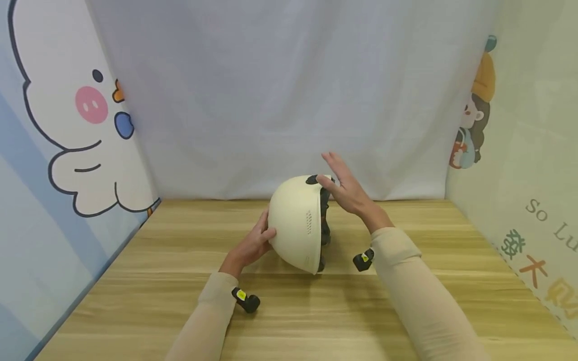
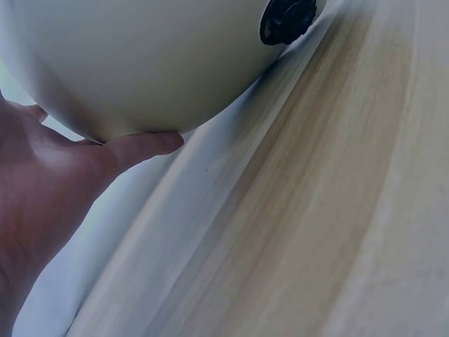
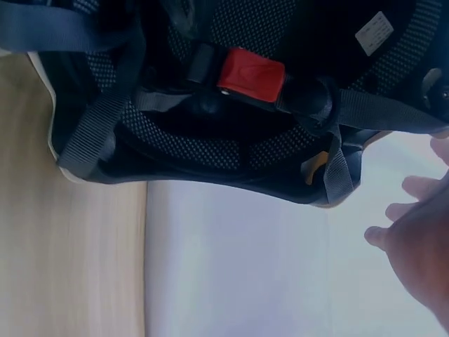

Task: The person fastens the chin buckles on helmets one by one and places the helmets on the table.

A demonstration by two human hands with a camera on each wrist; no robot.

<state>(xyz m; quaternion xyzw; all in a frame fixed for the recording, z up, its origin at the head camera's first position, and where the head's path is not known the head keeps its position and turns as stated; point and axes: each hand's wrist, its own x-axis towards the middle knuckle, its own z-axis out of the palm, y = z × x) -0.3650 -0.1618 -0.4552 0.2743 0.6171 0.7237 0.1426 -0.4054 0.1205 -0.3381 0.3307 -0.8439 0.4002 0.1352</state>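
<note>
A cream helmet [image 1: 293,225] is tipped on its side on the table, its dome toward the left and its opening toward the right. My left hand [image 1: 255,243] holds the dome from the left, with the thumb [image 2: 151,144] lying along the shell and the other fingers mostly hidden behind it. By the upper rim is my right hand [image 1: 347,190], its fingers extended and its thumb overlapping the edge in the head view. Inside the helmet, the right wrist view shows black mesh padding, dark straps [image 3: 95,133] and a red buckle [image 3: 252,74].
The helmet is on a wood-grain table [image 1: 289,321]. Behind it hangs a pale curtain [image 1: 289,100]; cartoon-printed walls [image 1: 519,150] stand at both sides. A small black camera [image 1: 246,300] is worn on the left wrist, another [image 1: 363,259] on the right.
</note>
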